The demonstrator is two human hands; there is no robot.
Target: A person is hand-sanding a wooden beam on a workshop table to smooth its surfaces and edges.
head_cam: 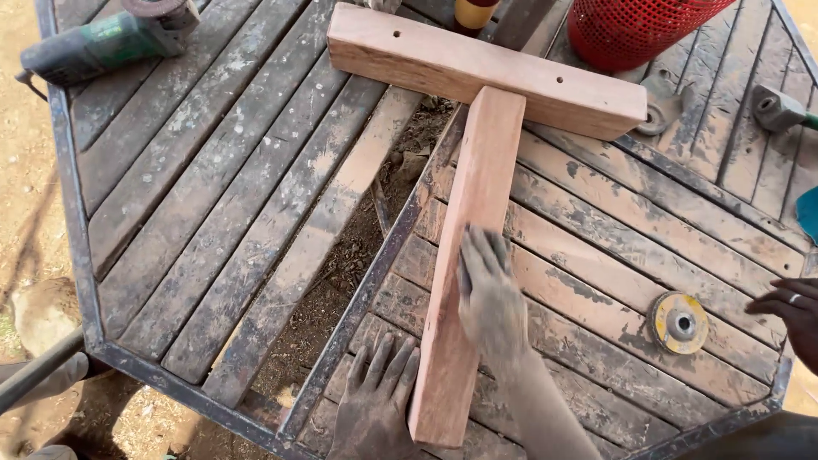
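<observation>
A reddish T-shaped wooden piece lies on a slatted table (213, 196): a long stem (473, 230) runs toward me and meets a thick crossbar (477, 68) with small drilled holes. My left hand (375, 400), dusty, rests flat on the slats right beside the stem's near end, fingers spread. My right hand (490, 294) lies palm down on the stem's top face near its lower half, fingers pointing away from me.
A green angle grinder (102, 38) lies at the far left. A yellow grinding disc (678, 322) sits on the slats to the right, by another person's hand (788, 311). A red mesh basket (635, 30) stands at the back. One slat is missing at the middle (358, 255).
</observation>
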